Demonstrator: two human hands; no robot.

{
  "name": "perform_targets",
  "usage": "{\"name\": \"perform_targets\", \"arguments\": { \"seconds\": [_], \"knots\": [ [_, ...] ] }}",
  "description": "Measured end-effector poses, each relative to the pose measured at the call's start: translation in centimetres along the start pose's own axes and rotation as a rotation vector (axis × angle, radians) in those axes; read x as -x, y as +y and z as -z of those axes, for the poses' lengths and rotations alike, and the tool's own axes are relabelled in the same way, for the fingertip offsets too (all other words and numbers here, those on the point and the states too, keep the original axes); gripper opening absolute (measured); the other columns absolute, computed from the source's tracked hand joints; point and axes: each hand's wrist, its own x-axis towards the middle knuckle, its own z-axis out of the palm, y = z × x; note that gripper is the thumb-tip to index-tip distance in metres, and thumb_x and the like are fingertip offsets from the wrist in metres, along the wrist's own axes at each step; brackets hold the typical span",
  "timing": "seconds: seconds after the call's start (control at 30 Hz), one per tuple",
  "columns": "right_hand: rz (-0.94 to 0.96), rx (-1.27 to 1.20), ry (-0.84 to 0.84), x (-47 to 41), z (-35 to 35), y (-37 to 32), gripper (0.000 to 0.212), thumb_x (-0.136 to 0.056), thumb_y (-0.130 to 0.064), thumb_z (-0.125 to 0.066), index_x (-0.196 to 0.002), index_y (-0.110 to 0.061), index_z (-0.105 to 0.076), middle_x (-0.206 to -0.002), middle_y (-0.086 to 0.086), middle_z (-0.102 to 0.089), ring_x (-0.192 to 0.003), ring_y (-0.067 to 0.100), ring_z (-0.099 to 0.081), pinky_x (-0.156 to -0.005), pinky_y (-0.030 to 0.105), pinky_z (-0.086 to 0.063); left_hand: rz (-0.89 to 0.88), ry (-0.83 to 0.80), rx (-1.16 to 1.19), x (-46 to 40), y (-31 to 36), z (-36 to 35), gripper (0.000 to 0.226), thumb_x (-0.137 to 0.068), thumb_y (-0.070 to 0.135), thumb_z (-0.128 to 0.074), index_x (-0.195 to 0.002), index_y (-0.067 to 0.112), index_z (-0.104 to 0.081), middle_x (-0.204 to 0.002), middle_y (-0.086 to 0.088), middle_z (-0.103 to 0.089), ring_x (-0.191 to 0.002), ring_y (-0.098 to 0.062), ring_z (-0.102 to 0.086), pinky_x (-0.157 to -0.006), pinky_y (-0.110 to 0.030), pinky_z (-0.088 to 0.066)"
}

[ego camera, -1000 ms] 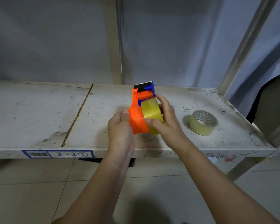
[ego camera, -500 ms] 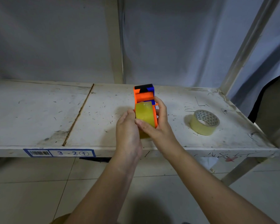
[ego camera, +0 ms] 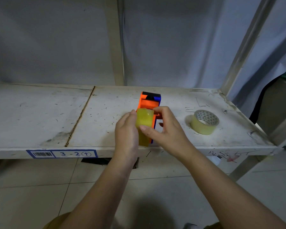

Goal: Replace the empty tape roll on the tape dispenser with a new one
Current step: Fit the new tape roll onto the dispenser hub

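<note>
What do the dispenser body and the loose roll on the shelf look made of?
Dispenser: apparently moulded plastic, with flat, even orange and blue and a slight sheen. Loose roll: translucent yellowish tape, glossy, probably plastic film; its inner core looks like printed cardboard with a triangle pattern, though that is uncertain.

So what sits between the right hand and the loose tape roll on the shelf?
Nothing: only bare scuffed white shelf separates the right hand from the pale loose tape roll, seen in the head view.

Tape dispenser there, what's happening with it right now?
A person holds the orange tape dispenser over the shelf with both hands. The left hand and right hand grip the yellow tape roll sitting in it. A second tape roll lies flat on the shelf, to the right, untouched.
</note>
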Motion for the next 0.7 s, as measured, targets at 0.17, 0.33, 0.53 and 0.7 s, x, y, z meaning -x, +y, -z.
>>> {"name": "perform_targets", "arguments": {
  "seconds": [0.17,0.33,0.53,0.7],
  "knots": [
    [0.068,0.133,0.179,2.7,0.6,-2.1,0.049,-0.072,-0.054,-0.061,-0.109,-0.023,-0.053,-0.107,-0.009,-0.054,-0.100,0.011,-0.054,-0.083,0.031,-0.048,-0.086,-0.014,-0.063,2.6,-0.4,1.1,0.032,-0.097,0.027,-0.045,-0.074,0.010,-0.060,-0.077,-0.013,-0.058,-0.073,-0.024,-0.054,-0.070,-0.038,-0.045],
    [0.192,0.270,0.370,5.6,0.8,-3.5,0.022,-0.077,-0.043,-0.059,-0.080,-0.021,-0.061,-0.077,-0.009,-0.064,-0.074,0.011,-0.060,-0.067,0.036,-0.051,-0.110,-0.003,-0.092,5.8,-1.2,1.9,0.038,-0.097,0.031,-0.045,-0.067,0.010,-0.057,-0.062,-0.005,-0.053,-0.058,-0.015,-0.051,-0.055,-0.027,-0.045],
    [0.067,0.216,0.278,4.0,0.7,-3.1,0.019,-0.082,-0.040,-0.063,-0.073,-0.024,-0.066,-0.070,-0.012,-0.063,-0.074,0.013,-0.063,-0.072,0.038,-0.052,-0.175,0.020,-0.262,4.2,-1.3,2.3,0.042,-0.096,0.036,-0.044,-0.061,0.012,-0.045,-0.060,-0.010,-0.042,-0.057,-0.023,-0.042,-0.056,-0.035,-0.039],
    [-0.074,0.165,0.136,0.2,0.1,-1.6,0.016,-0.084,-0.038,-0.063,-0.073,-0.025,-0.064,-0.068,-0.015,-0.059,-0.076,0.012,-0.060,-0.074,0.031,-0.049,-0.216,0.009,-0.503,-0.8,-1.7,2.4,0.047,-0.094,0.038,-0.045,-0.053,0.016,-0.035,-0.053,-0.004,-0.037,-0.053,-0.021,-0.038,-0.056,-0.036,-0.035]
  ]
}}
